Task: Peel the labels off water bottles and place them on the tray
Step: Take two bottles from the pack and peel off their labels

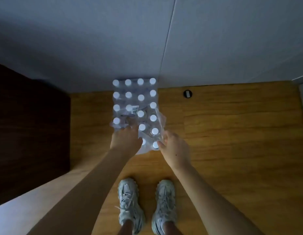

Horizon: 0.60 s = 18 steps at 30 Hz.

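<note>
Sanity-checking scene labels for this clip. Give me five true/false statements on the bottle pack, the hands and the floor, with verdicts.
1. The pack of water bottles stands on the wooden floor against the wall. True.
2. The bottle caps are blue. False: they are white.
3. Both hands reach into the near end of the pack, the left hand beside the right hand. True.
4. The plastic wrap is intact all round. False: it is torn open and loose at the near end.
5. A tray sits next to the pack. False: no tray is in view.
</note>
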Each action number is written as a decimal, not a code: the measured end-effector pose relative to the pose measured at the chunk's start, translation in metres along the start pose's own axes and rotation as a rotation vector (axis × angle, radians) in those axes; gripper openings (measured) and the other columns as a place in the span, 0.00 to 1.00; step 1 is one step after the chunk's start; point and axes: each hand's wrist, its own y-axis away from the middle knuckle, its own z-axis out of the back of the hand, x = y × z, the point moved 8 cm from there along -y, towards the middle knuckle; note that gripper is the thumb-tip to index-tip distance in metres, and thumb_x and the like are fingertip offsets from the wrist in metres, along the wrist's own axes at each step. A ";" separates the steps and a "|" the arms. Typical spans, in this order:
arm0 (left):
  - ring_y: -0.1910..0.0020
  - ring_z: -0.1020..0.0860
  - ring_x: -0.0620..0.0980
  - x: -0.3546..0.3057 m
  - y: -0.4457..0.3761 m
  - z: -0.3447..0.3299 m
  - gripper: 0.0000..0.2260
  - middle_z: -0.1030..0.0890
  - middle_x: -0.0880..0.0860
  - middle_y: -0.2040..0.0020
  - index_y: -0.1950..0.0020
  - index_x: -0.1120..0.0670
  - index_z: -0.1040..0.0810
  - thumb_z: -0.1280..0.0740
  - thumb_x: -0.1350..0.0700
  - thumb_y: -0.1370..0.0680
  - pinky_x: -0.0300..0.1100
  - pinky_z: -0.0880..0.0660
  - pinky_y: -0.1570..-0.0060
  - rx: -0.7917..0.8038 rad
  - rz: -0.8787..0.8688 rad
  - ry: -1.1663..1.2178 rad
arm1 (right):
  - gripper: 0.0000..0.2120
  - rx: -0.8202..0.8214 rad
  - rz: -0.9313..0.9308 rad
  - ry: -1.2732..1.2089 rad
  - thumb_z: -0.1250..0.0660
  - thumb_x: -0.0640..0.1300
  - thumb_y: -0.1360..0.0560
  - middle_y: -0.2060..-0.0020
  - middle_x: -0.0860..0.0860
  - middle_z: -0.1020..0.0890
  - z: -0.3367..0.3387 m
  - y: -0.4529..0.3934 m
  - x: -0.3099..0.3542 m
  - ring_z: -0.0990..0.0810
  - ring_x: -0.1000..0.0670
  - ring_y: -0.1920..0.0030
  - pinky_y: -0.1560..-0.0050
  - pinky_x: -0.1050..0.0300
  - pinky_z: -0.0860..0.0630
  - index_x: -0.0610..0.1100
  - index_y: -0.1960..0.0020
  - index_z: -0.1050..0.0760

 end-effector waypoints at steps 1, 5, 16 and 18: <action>0.47 0.21 0.57 0.003 -0.016 -0.012 0.22 0.20 0.56 0.45 0.31 0.56 0.35 0.39 0.49 0.23 0.45 0.29 0.58 -0.015 -0.003 -0.001 | 0.13 -0.030 0.001 0.014 0.34 0.53 0.24 0.57 0.52 0.19 -0.014 -0.012 -0.005 0.19 0.52 0.59 0.62 0.56 0.21 0.47 0.43 0.26; 0.50 0.19 0.57 0.015 -0.067 -0.064 0.21 0.20 0.57 0.45 0.34 0.56 0.34 0.38 0.48 0.22 0.46 0.24 0.56 -0.024 -0.019 0.019 | 0.17 -0.059 0.017 0.109 0.35 0.56 0.24 0.57 0.51 0.18 -0.067 -0.057 -0.017 0.18 0.50 0.58 0.63 0.57 0.22 0.49 0.39 0.28; 0.59 0.18 0.56 -0.002 -0.119 -0.127 0.16 0.18 0.55 0.55 0.38 0.52 0.30 0.34 0.51 0.24 0.42 0.30 0.67 -0.125 -0.075 -0.091 | 0.12 -0.002 -0.018 0.209 0.34 0.53 0.23 0.64 0.49 0.22 -0.140 -0.112 -0.037 0.19 0.47 0.61 0.67 0.56 0.30 0.48 0.44 0.28; 0.59 0.18 0.55 -0.001 -0.124 -0.132 0.15 0.18 0.54 0.56 0.39 0.53 0.31 0.33 0.53 0.24 0.42 0.32 0.67 -0.110 -0.052 -0.075 | 0.11 0.017 -0.013 0.180 0.34 0.51 0.23 0.63 0.48 0.20 -0.143 -0.117 -0.037 0.18 0.46 0.60 0.65 0.55 0.27 0.47 0.45 0.28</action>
